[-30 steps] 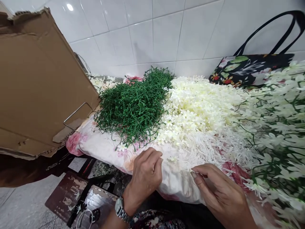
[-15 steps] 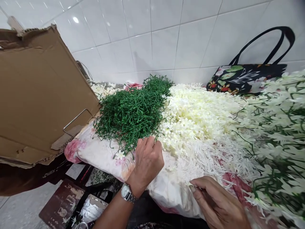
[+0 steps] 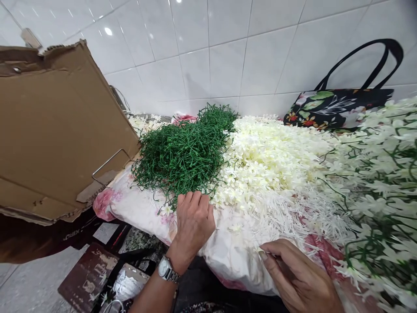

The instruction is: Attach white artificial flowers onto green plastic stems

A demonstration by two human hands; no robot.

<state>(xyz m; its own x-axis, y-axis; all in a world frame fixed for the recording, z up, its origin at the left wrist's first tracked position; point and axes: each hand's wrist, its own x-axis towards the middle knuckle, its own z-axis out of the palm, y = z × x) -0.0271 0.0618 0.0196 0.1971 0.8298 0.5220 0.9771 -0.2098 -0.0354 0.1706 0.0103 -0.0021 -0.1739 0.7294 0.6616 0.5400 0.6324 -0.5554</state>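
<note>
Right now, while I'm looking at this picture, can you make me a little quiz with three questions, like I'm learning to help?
1. True or false: the silver watch is on the left wrist.
2. Pick one. The left hand is nearest to:
A) the cardboard
B) the green stems
C) the tiled wall
3. What is printed on the black bag behind the white flowers?

Key: 1. True. 2. B, the green stems. 3. Flowers and leaves.
</note>
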